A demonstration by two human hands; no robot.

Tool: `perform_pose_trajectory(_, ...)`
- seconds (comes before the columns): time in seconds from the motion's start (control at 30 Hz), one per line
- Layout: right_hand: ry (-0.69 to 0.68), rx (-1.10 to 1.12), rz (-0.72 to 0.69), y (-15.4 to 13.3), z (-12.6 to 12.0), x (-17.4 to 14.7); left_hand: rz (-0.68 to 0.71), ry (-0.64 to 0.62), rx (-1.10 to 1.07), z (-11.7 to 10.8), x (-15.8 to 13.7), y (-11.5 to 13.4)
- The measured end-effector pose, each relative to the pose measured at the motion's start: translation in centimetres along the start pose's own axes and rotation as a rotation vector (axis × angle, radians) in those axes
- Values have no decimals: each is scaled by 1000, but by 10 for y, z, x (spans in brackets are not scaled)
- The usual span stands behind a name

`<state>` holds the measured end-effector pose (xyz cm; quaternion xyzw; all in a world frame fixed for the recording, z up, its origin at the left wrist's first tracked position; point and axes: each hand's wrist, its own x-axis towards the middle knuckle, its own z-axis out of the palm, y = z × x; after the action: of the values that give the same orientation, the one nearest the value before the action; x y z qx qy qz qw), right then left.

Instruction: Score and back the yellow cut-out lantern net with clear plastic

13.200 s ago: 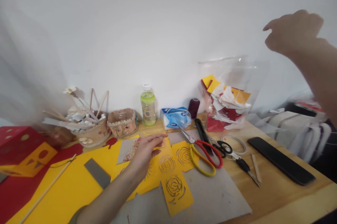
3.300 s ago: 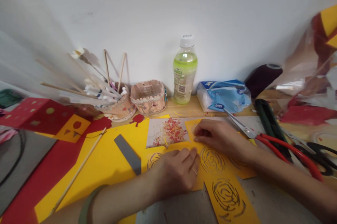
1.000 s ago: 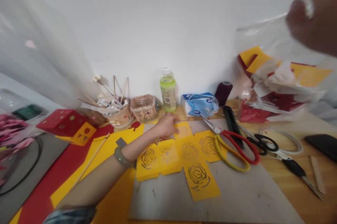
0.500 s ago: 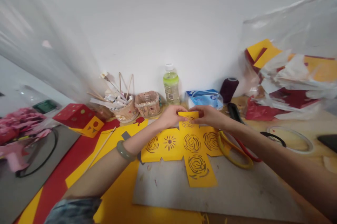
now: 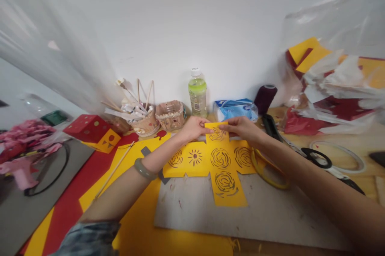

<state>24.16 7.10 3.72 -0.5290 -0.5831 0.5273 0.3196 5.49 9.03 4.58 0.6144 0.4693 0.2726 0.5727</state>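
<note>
A cross-shaped yellow paper box template (image 5: 212, 169) with cut-out swirl and sunburst patterns lies on a grey board (image 5: 192, 212). My left hand (image 5: 196, 128) pinches the left side of its top panel between thumb and fingers. On the opposite side of that panel, my right hand (image 5: 239, 127) pinches the edge with its thumb on the front. The fingertips behind the paper are hidden. A yellow ring of tape (image 5: 270, 183) lies partly under my right forearm. A grey strip, possibly a ruler, (image 5: 146, 151) shows beside my left wrist.
Behind stand a drink bottle (image 5: 197, 93), a tissue pack (image 5: 234, 108), a purple thread cone (image 5: 264, 99) and two decorated baskets (image 5: 171, 115). Scissors (image 5: 317, 157) lie right, near a plastic bag of paper scraps (image 5: 333, 87). A red-and-yellow box (image 5: 93, 131) and pink glue gun (image 5: 18, 173) sit left.
The top panel, tilted up before, now lies flatter, with both hands still on its sides. The view has shifted slightly, and more of the scissors shows at the right.
</note>
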Motion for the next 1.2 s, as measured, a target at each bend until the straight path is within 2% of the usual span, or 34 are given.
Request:
perform_pose_trajectory(0.17, 36, 77, -4, 4, 1, 5, -20, 21, -49, 0, 1, 1)
perform_pose_trajectory(0.4, -59, 112, 30, 6, -5, 4, -38, 23, -61, 0, 1, -1)
perform_pose_trajectory(0.57, -36, 98, 9, 16, -5, 9, -24, 2, -10, -4, 6, -7)
perform_pose_trajectory(0.67, -22, 73, -11, 20, -6, 11, -5, -51, 58, -12, 5, -9)
perform_pose_trajectory(0.83, -25, -12, -64, 21, -8, 8, 33, -226, 264, -30, -6, -9)
perform_pose_trajectory(0.93, 28, -108, -119, 19, -10, 3, 52, -296, 396, -35, -11, -12)
perform_pose_trajectory(1.07, 256, -307, -186, 19, -17, -13, 95, -321, 523, -35, -13, -17)
perform_pose_trajectory(1.13, 322, -510, -246, 26, -21, -26, 118, -323, 572, -36, -13, -19)
perform_pose_trajectory(1.2, 325, -842, -358, 39, -24, -41, 140, -327, 618, -37, -13, -20)
